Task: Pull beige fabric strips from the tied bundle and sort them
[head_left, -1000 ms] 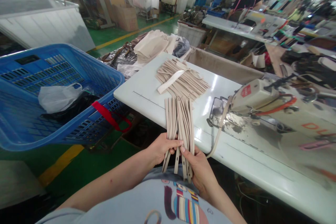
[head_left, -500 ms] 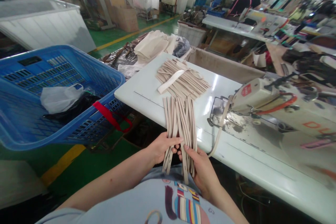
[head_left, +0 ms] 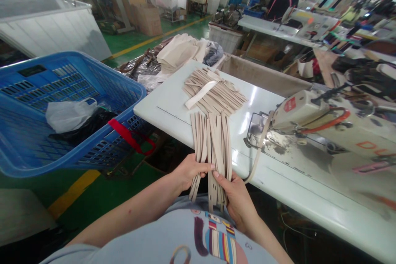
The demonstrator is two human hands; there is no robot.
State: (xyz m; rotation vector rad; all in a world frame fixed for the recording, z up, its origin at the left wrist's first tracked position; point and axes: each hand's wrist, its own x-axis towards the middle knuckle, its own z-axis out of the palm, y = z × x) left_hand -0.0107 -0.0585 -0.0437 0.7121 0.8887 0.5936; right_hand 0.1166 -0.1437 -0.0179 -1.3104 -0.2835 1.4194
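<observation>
A bunch of long, narrow beige fabric strips [head_left: 219,140] is split between my two hands at the table's front edge. My left hand [head_left: 192,172] is closed round the left part of the bunch, its thumb lying across the strips. Round the larger right part, my right hand [head_left: 230,185] is closed with the thumb on top. Small dark slots show near the strips' lower ends. Their upper ends rest on the white table [head_left: 167,103]. Just beyond lies a pile of similar strips [head_left: 229,97], with a wider pale band [head_left: 201,94] across it.
At right on the table stands a sewing machine [head_left: 309,115], a beige strip hanging by its needle area. A blue plastic basket [head_left: 123,86] holding bags stands at left. Folded beige cloth [head_left: 177,53] lies behind the table. A person [head_left: 281,2] sits at another machine further back.
The strips in my hands have shifted slightly and fanned differently, and my thumbs have moved a little. Both hands keep their hold. The view has shifted slightly.
</observation>
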